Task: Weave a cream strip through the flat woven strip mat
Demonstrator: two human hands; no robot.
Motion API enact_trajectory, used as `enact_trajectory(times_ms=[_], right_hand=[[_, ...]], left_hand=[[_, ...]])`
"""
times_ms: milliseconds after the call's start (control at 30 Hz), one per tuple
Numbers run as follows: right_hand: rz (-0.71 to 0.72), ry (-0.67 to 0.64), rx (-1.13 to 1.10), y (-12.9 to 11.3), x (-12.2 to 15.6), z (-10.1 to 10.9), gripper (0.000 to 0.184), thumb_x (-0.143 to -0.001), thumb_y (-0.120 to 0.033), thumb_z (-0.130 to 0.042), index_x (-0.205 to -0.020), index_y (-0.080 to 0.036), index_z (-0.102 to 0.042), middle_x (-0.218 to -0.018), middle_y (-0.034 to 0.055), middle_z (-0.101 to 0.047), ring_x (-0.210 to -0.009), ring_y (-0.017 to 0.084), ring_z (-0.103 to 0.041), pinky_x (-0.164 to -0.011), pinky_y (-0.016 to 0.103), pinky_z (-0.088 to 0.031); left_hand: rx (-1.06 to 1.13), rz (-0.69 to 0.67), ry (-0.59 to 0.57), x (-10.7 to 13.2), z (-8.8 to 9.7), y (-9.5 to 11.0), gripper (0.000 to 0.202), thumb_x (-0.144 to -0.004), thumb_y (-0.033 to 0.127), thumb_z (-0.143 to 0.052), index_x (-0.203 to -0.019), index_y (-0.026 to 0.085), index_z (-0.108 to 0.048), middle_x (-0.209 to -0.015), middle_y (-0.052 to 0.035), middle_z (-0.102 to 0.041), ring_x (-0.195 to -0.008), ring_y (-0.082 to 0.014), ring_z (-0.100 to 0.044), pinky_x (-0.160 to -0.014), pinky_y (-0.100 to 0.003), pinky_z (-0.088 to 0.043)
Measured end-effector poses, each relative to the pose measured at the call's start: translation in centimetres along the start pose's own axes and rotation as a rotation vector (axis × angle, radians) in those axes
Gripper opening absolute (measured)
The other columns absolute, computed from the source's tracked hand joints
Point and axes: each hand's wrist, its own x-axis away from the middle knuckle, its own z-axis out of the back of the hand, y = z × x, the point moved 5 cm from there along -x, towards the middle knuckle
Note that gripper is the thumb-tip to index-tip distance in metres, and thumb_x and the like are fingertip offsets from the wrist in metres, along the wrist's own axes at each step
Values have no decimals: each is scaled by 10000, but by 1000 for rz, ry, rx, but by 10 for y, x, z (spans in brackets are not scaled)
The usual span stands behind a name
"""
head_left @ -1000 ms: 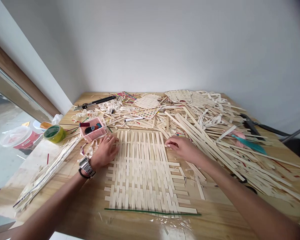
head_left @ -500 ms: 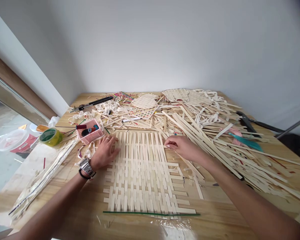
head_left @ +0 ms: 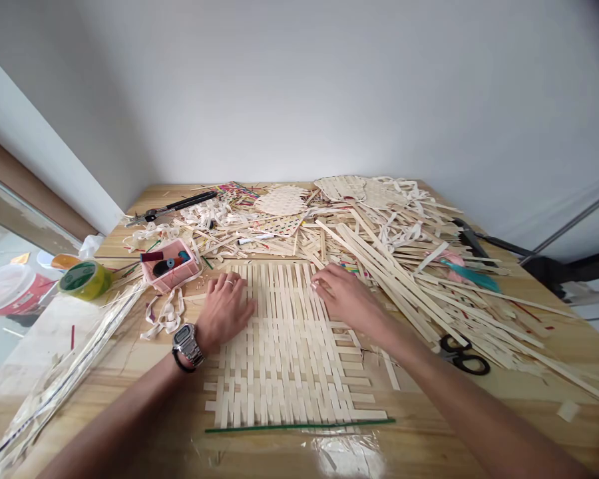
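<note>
A half-woven mat (head_left: pixel 284 372) of pale flat strips, bamboo-like, lies on the table in front of me. Its lower part is closely woven, and its upper strips run loose and upright. A green strip (head_left: pixel 299 426) crosses its near edge. Over the upper left edge of the mat rests my left hand (head_left: pixel 227 311), palm down with fingers loosely spread. At the upper right edge, my right hand (head_left: pixel 347 298) has thumb and fingers pinched at the end of a cross strip, which the fingers partly cover.
Black-handled scissors (head_left: pixel 464 356) lie right of my right forearm. A pink basket (head_left: pixel 172 273) with thread spools stands at left, beside a yellow-green tape roll (head_left: pixel 84 279). Long loose strips (head_left: pixel 389 273) and woven pieces (head_left: pixel 282 199) cover the table's back and right side.
My right hand has moved left, onto the mat's upper right edge. My left hand has shifted right and slightly down over the mat. The scissors now show fully as the view shifts.
</note>
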Motion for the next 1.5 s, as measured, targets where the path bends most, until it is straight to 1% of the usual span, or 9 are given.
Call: enact_trajectory(times_ms=[133, 267, 467, 667, 833, 1000, 1133, 1333, 1500], right_hand=[[38, 60, 36, -24, 11, -18, 177, -1055, -271, -534, -1098, -240, -703, -1141, 127, -702, -1114, 336, -654, -997, 506, -535], [24, 127, 65, -32, 17, -28, 159, -1071, -281, -519, -1110, -238, -667, -1164, 154, -682, -1120, 368, -605, -980, 548, -520], [-7, 193, 80, -32, 22, -34, 112, -1083, -279, -513, -1070, -236, -616, -1144, 153, -667, -1113, 361, -589, -950, 516, -495], [-2, 199, 80, -30, 25, -37, 114, -1095, -272, -499, -1024, -235, -580, -1087, 119, -660, -1037, 322, -579, -910, 479, -481], [5, 201, 94, -29, 25, -38, 132, -1103, -254, -479, -1001, -236, -560, -1038, 104, -649, -992, 309, -572, -882, 459, -461], [11, 212, 112, -30, 24, -37, 107, -1082, -237, -524, -979, -244, -552, -1030, 97, -648, -997, 308, -588, -864, 442, -446], [21, 225, 128, -31, 24, -36, 103, -1078, -234, -534, -977, -241, -555, -1026, 94, -652, -986, 300, -585, -862, 431, -437], [27, 233, 143, -32, 24, -35, 94, -1079, -227, -539, -988, -232, -563, -1028, 93, -656, -983, 292, -596, -869, 427, -426], [25, 231, 157, -32, 23, -36, 114, -1082, -226, -536, -974, -229, -569, -1006, 91, -656, -973, 290, -600, -859, 422, -418]], left_hand=[[-3, 38, 7, -1, -9, 6, 264, -1025, 366, -596, -1227, 197, -607, -1318, -179, -662, -1224, -400, -588, -1051, -605, -465], [-10, 35, 35, 0, -10, 6, 246, -1021, 359, -595, -1209, 200, -608, -1267, -170, -665, -1191, -390, -591, -1051, -602, -455], [-42, 22, 54, 2, -13, 5, 247, -1014, 348, -592, -1210, 200, -613, -1229, -169, -664, -1142, -373, -590, -1033, -576, -464], [-83, 1, 39, 2, -13, 8, 207, -1017, 321, -581, -1150, 172, -636, -1147, -164, -666, -1076, -352, -598, -1010, -546, -475], [-114, -20, 62, 2, -11, 10, 158, -1021, 278, -584, -1122, 179, -655, -1096, -142, -685, -1062, -339, -614, -1021, -526, -474], [-91, -66, 66, 4, -9, 12, 175, -1032, 274, -571, -1141, 172, -662, -1185, -156, -686, -1102, -342, -612, -1009, -532, -486], [-71, -105, 12, 4, -10, 23, 230, -1026, 304, -606, -1203, 165, -654, -1265, -160, -676, -1165, -345, -609, -1042, -539, -490], [-97, -26, -21, 1, -13, 37, 295, -1029, 384, -627, -1229, 168, -648, -1265, -162, -670, -1160, -358, -599, -1033, -561, -489], [-62, -13, 11, 1, -17, 36, 266, -1009, 352, -656, -1209, 178, -635, -1221, -147, -661, -1137, -343, -594, -1032, -542, -480]])
